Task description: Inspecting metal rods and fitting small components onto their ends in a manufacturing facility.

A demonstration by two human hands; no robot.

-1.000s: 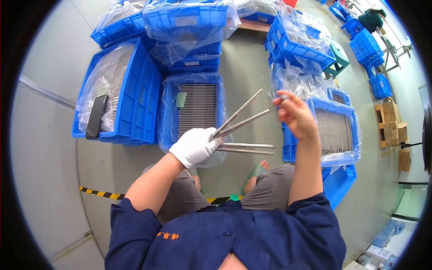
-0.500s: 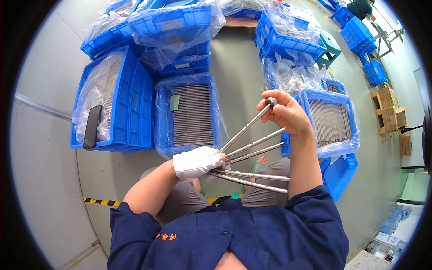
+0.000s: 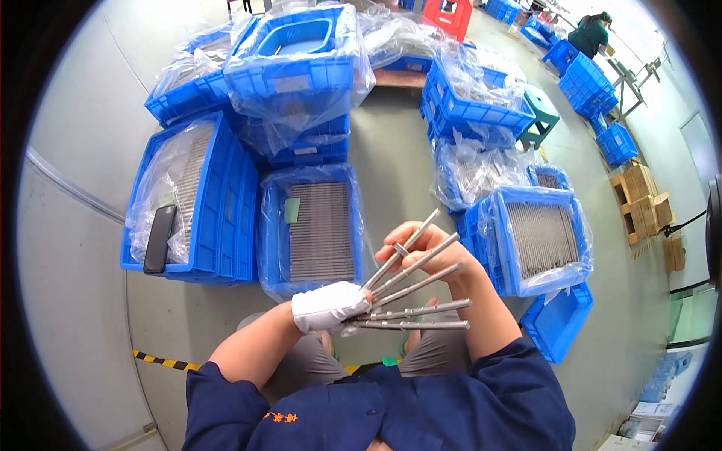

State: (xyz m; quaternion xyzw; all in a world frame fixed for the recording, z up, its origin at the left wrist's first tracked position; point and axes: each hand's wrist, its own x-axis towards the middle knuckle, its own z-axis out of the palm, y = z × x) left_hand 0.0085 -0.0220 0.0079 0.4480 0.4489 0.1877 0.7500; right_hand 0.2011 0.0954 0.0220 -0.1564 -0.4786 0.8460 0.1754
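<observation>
My left hand [image 3: 331, 307], in a white glove, is closed round the ends of several thin metal rods [image 3: 418, 262] that fan out to the right. Bumps or notches show along some of the rods. My bare right hand [image 3: 418, 242] pinches a small dark metal ring [image 3: 401, 249], which sits around the uppermost rod partway along it. That rod's free end sticks out beyond the ring. Part of my right hand lies behind the rods. The rod ends inside the glove are hidden.
Ahead, a blue crate [image 3: 268, 225] lined with plastic holds rows of rods. Another rod-filled crate [image 3: 492, 225] stands right. At left, a black phone [image 3: 159, 239] lies on a tilted-looking crate [image 3: 218, 203]. A green stool [image 3: 538, 113] stands farther right; a person [image 3: 590, 36] works far off.
My right hand has come down and left with the ring, which has slid from the uppermost rod's tip toward my left hand. The view has tilted up, so the crates appear lower.
</observation>
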